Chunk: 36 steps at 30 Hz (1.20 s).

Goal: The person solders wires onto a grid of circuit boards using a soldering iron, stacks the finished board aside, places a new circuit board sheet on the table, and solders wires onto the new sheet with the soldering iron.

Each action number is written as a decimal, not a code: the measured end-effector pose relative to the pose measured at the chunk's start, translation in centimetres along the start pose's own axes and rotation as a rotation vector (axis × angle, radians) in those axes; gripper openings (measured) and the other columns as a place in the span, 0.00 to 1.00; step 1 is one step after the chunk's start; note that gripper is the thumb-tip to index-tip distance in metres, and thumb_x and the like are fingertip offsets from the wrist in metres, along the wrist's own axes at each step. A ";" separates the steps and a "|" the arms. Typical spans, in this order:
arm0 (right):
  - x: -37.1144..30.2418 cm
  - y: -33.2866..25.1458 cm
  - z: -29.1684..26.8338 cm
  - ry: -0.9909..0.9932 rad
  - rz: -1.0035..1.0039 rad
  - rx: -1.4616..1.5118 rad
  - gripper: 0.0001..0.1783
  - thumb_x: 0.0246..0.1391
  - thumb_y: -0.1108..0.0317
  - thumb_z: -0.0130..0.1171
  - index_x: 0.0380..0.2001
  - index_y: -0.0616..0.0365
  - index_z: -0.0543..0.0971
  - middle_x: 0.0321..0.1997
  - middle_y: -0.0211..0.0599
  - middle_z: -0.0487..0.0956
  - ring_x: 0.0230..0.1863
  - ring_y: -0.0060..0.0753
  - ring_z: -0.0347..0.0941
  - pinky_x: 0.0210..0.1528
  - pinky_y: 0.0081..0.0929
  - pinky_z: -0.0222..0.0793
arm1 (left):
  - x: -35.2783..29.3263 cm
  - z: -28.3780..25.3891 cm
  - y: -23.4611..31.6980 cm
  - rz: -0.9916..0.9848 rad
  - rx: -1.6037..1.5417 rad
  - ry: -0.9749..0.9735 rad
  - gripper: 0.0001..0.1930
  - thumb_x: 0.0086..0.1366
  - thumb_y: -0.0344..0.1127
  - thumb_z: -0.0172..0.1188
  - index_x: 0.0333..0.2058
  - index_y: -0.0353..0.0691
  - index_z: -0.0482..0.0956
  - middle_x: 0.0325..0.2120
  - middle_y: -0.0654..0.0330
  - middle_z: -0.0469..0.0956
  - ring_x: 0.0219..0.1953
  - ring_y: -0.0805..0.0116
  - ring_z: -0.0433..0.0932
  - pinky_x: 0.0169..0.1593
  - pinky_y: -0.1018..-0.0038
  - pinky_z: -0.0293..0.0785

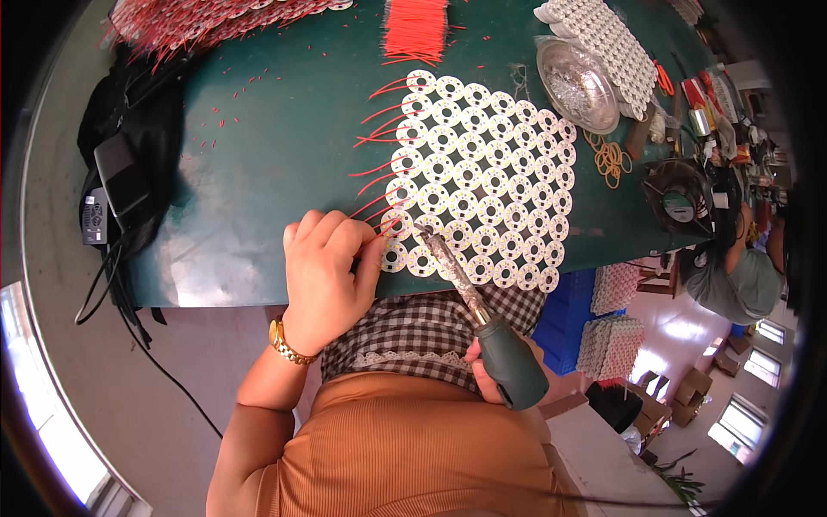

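A panel of round white circuit boards (468, 176), joined in rows, lies on the green tabletop near its front edge. Short red wires (372, 183) stick out to the left from several boards in its leftmost column. My left hand (332, 263), with a gold watch (289, 343) on the wrist, is closed at the panel's lower left, its fingertips pinching a red wire at one board. In my right hand (487, 372) is a soldering iron (508, 366) with a dark green handle. Its tip reaches the boards just right of my left fingertips; whether it touches is unclear.
A bundle of red wires (415, 30) lies beyond the panel. More wired boards (215, 21) are piled at the far left. A metal dish (577, 84), rubber bands (610, 159) and a small fan (679, 196) stand to the right. Black devices with cables (123, 183) sit at the left edge.
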State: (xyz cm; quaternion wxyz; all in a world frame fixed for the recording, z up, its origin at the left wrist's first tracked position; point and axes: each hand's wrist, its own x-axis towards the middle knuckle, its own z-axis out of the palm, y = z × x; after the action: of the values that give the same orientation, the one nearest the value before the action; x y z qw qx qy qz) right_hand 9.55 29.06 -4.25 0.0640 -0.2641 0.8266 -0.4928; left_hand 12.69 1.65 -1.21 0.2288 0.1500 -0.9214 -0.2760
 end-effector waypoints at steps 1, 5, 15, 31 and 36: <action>0.6 -0.6 -0.2 -0.044 0.002 0.056 0.05 0.39 0.77 0.68 0.23 0.60 0.82 0.17 0.30 0.77 0.19 0.21 0.72 0.25 0.20 0.72 | 0.0 0.0 -0.1 -0.005 -0.006 0.001 0.08 0.54 0.26 0.66 0.25 0.43 0.74 0.20 0.65 0.68 0.26 0.63 0.66 0.35 0.67 0.57; 2.0 -1.3 -0.8 -0.208 0.009 0.302 0.07 0.41 0.77 0.64 0.29 0.63 0.81 0.22 0.33 0.77 0.21 0.24 0.71 0.26 0.22 0.72 | -0.3 -0.1 -0.2 -0.009 0.013 -0.034 0.07 0.54 0.29 0.68 0.27 0.44 0.76 0.23 0.64 0.72 0.28 0.62 0.68 0.36 0.67 0.58; 2.8 -2.6 -0.5 -0.304 -0.109 0.019 0.06 0.45 0.81 0.59 0.30 0.65 0.79 0.24 0.35 0.77 0.24 0.25 0.71 0.30 0.21 0.70 | -0.7 -0.5 -1.1 -0.181 -0.353 0.191 0.05 0.58 0.23 0.67 0.29 0.37 0.79 0.26 0.61 0.78 0.29 0.65 0.73 0.35 0.72 0.70; 2.1 -2.4 0.1 -0.269 0.183 0.196 0.05 0.47 0.75 0.60 0.30 0.64 0.78 0.26 0.36 0.78 0.27 0.26 0.73 0.31 0.22 0.70 | -1.0 -0.8 -1.2 -0.158 -0.374 0.198 0.07 0.55 0.24 0.70 0.34 0.39 0.85 0.27 0.61 0.81 0.28 0.70 0.74 0.33 0.76 0.70; 1.9 -1.3 -0.8 -0.296 -0.097 0.030 0.09 0.49 0.72 0.61 0.34 0.65 0.78 0.26 0.37 0.77 0.26 0.26 0.73 0.30 0.23 0.70 | -1.7 -1.1 -0.2 -0.237 -0.381 0.153 0.06 0.56 0.23 0.69 0.33 0.35 0.83 0.26 0.61 0.81 0.28 0.73 0.74 0.33 0.79 0.70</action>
State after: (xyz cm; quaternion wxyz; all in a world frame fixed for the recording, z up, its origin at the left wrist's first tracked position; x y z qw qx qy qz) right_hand 8.16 28.25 -2.43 0.1653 -0.3724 0.7869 -0.4634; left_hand 14.72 1.67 -1.08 0.2879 0.2318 -0.8087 -0.4576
